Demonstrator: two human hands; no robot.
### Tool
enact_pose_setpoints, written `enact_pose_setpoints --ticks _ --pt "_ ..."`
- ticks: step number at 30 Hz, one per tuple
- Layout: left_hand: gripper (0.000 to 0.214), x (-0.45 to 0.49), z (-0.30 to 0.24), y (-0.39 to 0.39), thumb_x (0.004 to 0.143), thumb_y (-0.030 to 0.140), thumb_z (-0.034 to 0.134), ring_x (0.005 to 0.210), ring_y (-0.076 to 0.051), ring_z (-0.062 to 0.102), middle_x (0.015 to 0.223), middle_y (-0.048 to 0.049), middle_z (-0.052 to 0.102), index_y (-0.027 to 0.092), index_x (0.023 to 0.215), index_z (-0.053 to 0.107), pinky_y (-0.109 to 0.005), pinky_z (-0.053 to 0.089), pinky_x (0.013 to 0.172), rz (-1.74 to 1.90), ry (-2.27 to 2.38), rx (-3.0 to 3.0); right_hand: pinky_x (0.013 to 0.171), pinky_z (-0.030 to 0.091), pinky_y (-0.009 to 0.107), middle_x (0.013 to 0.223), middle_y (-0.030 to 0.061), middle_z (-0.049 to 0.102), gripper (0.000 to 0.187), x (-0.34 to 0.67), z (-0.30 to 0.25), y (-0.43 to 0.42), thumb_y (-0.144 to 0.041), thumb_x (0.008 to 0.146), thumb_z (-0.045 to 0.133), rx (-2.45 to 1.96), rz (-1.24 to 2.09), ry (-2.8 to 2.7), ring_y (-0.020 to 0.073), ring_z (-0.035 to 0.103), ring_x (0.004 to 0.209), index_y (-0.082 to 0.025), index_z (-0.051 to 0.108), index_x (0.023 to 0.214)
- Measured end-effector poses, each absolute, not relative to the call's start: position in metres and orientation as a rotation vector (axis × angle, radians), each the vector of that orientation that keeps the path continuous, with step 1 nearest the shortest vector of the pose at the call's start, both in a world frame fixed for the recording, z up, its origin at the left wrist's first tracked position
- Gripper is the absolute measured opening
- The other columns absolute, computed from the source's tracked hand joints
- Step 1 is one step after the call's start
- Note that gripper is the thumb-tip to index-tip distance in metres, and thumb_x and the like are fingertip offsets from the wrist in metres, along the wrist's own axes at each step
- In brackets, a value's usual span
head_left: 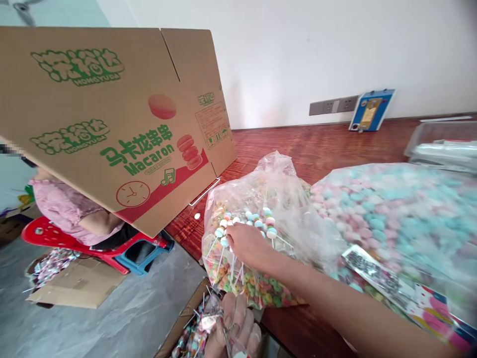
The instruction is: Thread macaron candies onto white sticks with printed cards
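Note:
My right hand (249, 244) reaches into an open clear plastic bag (276, 219) of colourful candy skewers on the red-brown wooden table (316, 149). Its fingers are closed on a bunch of skewers (248, 221) with pastel blue, pink and white beads on white sticks. My left hand (234, 325) is low at the table's front edge, seen through clear wrapping, closed around a bundle of wrapped candy skewers (201, 333) above a cardboard box (182, 318).
A big "Macaron" cardboard carton (112, 124) leans at the table's left end. A large bag of pink and blue candies (402, 219) lies right. Another person in pink (70, 209) sits on a red stool (74, 243). Blue box (370, 110) stands by the wall.

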State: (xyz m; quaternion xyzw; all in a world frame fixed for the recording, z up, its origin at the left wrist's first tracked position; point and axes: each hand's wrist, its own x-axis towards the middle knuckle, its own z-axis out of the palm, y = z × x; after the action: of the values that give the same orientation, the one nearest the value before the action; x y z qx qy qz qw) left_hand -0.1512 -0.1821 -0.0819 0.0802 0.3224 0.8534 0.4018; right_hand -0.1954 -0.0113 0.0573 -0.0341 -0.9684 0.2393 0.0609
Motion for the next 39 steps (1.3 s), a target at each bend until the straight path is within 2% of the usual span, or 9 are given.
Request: enact_pose_setpoints --ticks 7,12,17,20,24,28,32,35,39 --pt "0.042 -0.162 -0.048 -0.174 0.073 0.045 0.075 0.031 -0.007 0.025 0.047 0.0072 0.031 0.021 0.056 0.045 -0.021 0.031 0.029 2.171 0.172 0.576 0.075 0.048 0.03 0.092 0.0053 0.076 0.02 -0.22 0.051 -0.051 -0.008 0.076 0.064 0.178 0.736 -2.992 0.0225 0.069 0.085 -0.024 0.071 0.084" --pt "0.033 -0.163 -0.017 -0.183 0.07 0.036 0.08 0.035 -0.006 0.019 0.05 0.0077 0.027 0.02 0.058 0.054 -0.02 0.029 0.036 2.173 0.372 0.389 0.076 0.047 0.031 0.103 0.0078 0.073 0.021 -0.206 0.052 -0.037 -0.023 0.09 0.053 0.012 0.746 -2.939 0.0243 0.067 0.091 -0.021 0.066 0.106" --pt "0.025 -0.159 -0.012 -0.185 0.073 0.038 0.078 0.042 -0.008 0.02 0.055 0.006 0.03 0.022 0.065 0.059 -0.023 0.031 0.043 2.243 0.456 0.282 0.077 0.048 0.033 0.095 0.0117 0.072 0.029 -0.189 0.054 0.016 -0.027 0.1 0.04 -0.345 0.702 -2.963 0.0227 0.067 0.089 -0.014 0.066 0.099" --pt "0.026 -0.152 -0.006 -0.179 0.075 0.037 0.076 0.048 -0.008 0.031 0.059 0.0044 0.034 0.02 0.067 0.058 -0.021 0.033 0.048 2.253 0.495 0.163 0.081 0.053 0.037 0.106 0.0098 0.068 0.023 -0.189 0.046 0.035 -0.029 0.098 0.051 -0.506 0.673 -3.01 0.0208 0.066 0.093 -0.014 0.063 0.111" --pt "0.022 -0.145 0.006 -0.169 0.074 0.03 0.077 0.056 -0.008 0.044 0.068 0.0014 0.047 0.018 0.07 0.06 -0.019 0.038 0.052 2.293 0.532 0.008 0.085 0.055 0.043 0.124 0.0084 0.06 0.034 -0.195 0.045 0.04 -0.034 0.094 0.061 -0.57 0.672 -3.025 0.0216 0.063 0.102 -0.018 0.057 0.124" --pt "0.012 -0.149 0.021 -0.152 0.078 0.022 0.075 0.06 -0.006 0.048 0.073 0.001 0.053 0.019 0.075 0.063 -0.016 0.041 0.055 2.381 0.491 -0.084 0.076 0.052 0.035 0.093 0.0091 0.07 0.018 -0.162 0.067 0.051 -0.02 0.097 0.05 -0.601 0.68 -2.897 0.022 0.067 0.086 -0.014 0.062 0.109" --pt "0.006 -0.153 0.036 -0.122 0.083 0.014 0.068 0.053 -0.004 0.044 0.063 0.0037 0.047 0.018 0.079 0.065 -0.016 0.041 0.053 2.443 0.476 -0.207 0.067 0.048 0.027 0.078 0.0026 0.067 0.032 -0.07 0.086 0.073 -0.028 0.101 0.032 -0.558 0.745 -2.71 0.0174 0.064 0.073 -0.02 0.061 0.09" --pt "0.008 -0.146 0.043 -0.092 0.086 0.016 0.064 0.051 -0.005 0.042 0.058 0.0047 0.041 0.017 0.078 0.065 -0.016 0.039 0.05 2.386 0.443 -0.276 0.057 0.047 0.025 0.068 0.0004 0.063 0.031 0.011 0.081 0.083 -0.041 0.095 0.042 -0.518 1.055 -2.309 0.0172 0.06 0.064 -0.023 0.061 0.078" --pt "0.015 -0.121 0.045 -0.054 0.092 0.018 0.056 0.05 -0.006 0.043 0.058 0.0044 0.041 0.015 0.078 0.062 -0.017 0.039 0.049 2.282 0.404 -0.276 0.048 0.047 0.021 0.064 -0.0006 0.06 0.027 0.096 0.058 0.073 -0.047 0.089 0.054 -0.684 1.233 -2.069 0.0158 0.057 0.055 -0.023 0.064 0.079"
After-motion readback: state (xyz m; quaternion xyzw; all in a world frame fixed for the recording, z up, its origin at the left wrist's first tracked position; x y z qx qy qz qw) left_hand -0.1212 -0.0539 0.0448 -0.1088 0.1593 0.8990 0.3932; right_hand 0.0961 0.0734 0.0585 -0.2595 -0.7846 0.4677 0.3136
